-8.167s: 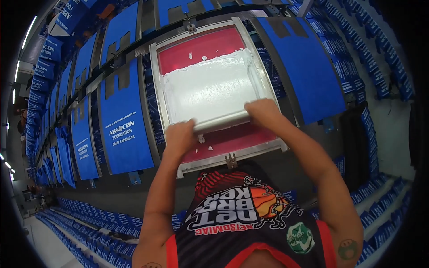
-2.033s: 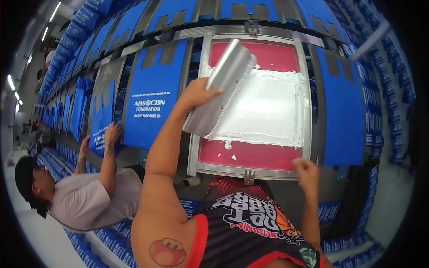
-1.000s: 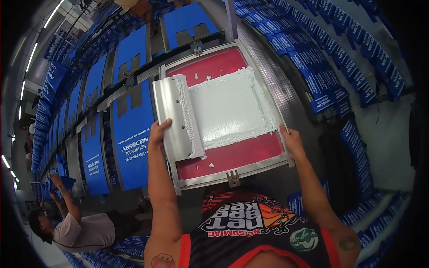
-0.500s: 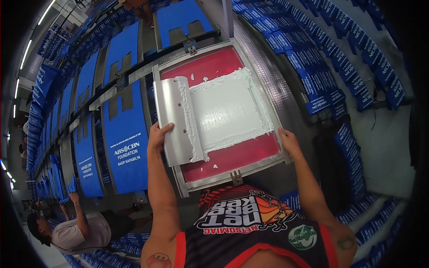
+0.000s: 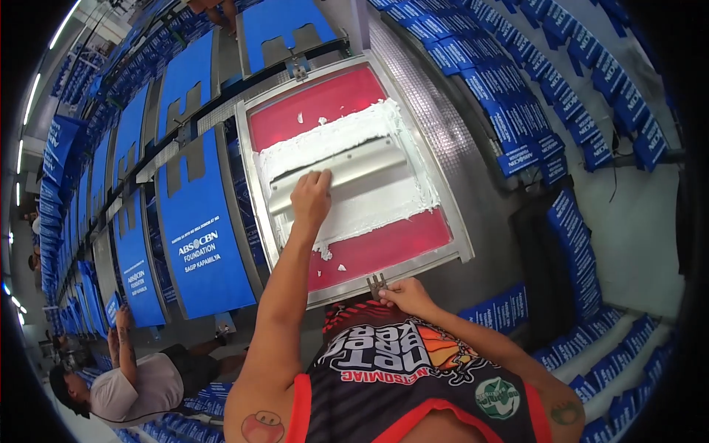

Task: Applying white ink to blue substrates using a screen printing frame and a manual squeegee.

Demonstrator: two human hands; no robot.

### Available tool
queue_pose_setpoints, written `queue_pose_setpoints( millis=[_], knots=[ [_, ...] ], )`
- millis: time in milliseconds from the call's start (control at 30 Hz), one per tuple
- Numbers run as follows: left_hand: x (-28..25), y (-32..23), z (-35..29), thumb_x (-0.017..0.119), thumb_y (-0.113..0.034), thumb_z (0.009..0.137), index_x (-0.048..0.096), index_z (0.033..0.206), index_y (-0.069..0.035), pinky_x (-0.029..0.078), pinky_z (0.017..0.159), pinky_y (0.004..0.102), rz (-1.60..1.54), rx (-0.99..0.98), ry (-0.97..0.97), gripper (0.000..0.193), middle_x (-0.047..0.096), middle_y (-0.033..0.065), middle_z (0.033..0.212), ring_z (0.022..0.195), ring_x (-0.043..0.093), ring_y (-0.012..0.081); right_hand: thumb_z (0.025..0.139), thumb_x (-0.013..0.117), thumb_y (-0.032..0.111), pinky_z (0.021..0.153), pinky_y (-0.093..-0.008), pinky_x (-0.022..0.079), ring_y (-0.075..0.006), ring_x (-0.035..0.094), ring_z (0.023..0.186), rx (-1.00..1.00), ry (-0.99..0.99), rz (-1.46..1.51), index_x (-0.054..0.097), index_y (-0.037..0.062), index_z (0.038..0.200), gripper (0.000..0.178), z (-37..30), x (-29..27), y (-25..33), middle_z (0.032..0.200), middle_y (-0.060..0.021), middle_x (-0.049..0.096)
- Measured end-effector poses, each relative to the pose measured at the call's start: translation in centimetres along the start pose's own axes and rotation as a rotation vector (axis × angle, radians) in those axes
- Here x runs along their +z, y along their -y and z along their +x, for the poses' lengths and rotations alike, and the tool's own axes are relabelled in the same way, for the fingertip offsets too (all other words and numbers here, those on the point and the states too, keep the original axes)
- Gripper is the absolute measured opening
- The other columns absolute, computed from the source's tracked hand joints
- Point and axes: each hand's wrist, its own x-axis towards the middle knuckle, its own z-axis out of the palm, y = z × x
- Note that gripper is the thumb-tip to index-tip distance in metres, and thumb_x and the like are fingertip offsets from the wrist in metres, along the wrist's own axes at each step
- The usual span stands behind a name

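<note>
A screen printing frame (image 5: 463,255) with a silver rim and red mesh (image 5: 325,103) lies before me. White ink (image 5: 343,212) covers the mesh's middle band, with thick ridges at its edges. A wide metal squeegee (image 5: 362,170) lies slantwise across the ink. My left hand (image 5: 312,193) is closed over the squeegee's top edge near its left end. At the frame's near edge, my right hand (image 5: 408,297) is closed, thumb and fingers pinching a small pronged metal bracket (image 5: 377,285). The squeegee's lower edge is hidden.
Blue printed fabric pieces (image 5: 203,236) lie on long boards to the left. Many more blue pieces (image 5: 509,111) hang in rows on the right. A grey metal rail (image 5: 425,103) runs past the frame's right side. Another person (image 5: 140,380) works at the lower left.
The squeegee has turned from lying along the frame's left side to crossing the ink, my left hand on it. My right hand has left the frame's right rim for the near bracket.
</note>
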Motion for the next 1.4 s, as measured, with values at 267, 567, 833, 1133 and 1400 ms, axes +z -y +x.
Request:
queue_pose_setpoints(
  millis=[267, 567, 833, 1133, 1400],
  knots=[
    [-11.6, -4.2, 1.1, 0.060, -0.003, 0.067, 0.068, 0.101, -0.013, 0.050, 0.065, 0.0426, -0.142, -0.110, 0.451, 0.035, 0.066, 0.0160, 0.077, 0.072, 0.064, 0.0345, 0.086, 0.064, 0.024, 0.063, -0.0261, 0.051, -0.0115, 0.066, 0.063, -0.147, -0.002, -0.175, 0.071, -0.0003, 0.083, 0.025, -0.6, -0.6, -0.2, 0.070, -0.0084, 0.070],
    [-11.0, -6.4, -2.8, 0.061, -0.006, 0.066, 0.068, 0.103, -0.015, 0.052, 0.069, 0.0449, -0.112, -0.164, 0.688, 0.039, 0.067, 0.0160, 0.080, 0.076, 0.064, 0.0367, 0.072, 0.078, 0.031, 0.076, -0.0428, 0.049, -0.0301, 0.065, 0.079, -0.480, -0.018, -0.455, 0.066, 0.0038, 0.104, 0.044, -3.9, -6.5, 10.9, 0.078, -0.0145, 0.067],
    [-13.5, -3.6, -6.0, 0.072, -0.016, 0.065, 0.060, 0.079, -0.007, 0.049, 0.080, 0.0508, 0.084, -0.290, 0.659, 0.020, 0.064, 0.0171, 0.073, 0.075, 0.064, 0.0341, 0.072, 0.066, 0.012, 0.066, -0.0441, 0.052, -0.0309, 0.066, 0.074, -0.624, -0.194, -1.441, 0.060, 0.0096, 0.083, 0.013, 6.2, -12.1, 13.9, 0.074, -0.0113, 0.064],
    [-6.1, 9.2, 4.3, 0.070, -0.018, 0.071, 0.065, 0.079, -0.006, 0.051, 0.065, 0.0469, 0.115, -0.203, 0.260, 0.016, 0.065, 0.0178, 0.074, 0.071, 0.064, 0.0363, 0.074, 0.062, 0.021, 0.062, -0.0422, 0.054, -0.0278, 0.069, 0.077, -0.705, -0.485, -1.564, 0.066, 0.0124, 0.088, 0.017, 19.4, -13.2, 24.7, 0.081, -0.0095, 0.069],
    [-11.4, -0.9, -9.3, 0.066, -0.008, 0.063, 0.067, 0.083, -0.012, 0.050, 0.059, 0.0453, -0.060, -0.274, 0.446, 0.021, 0.062, 0.0122, 0.069, 0.069, 0.062, 0.0327, 0.073, 0.060, 0.015, 0.065, -0.0462, 0.052, -0.0270, 0.067, 0.077, -0.567, -0.284, -1.322, 0.066, 0.0144, 0.085, 0.014, 7.1, -12.0, 11.4, 0.079, -0.0089, 0.068]
  ],
)
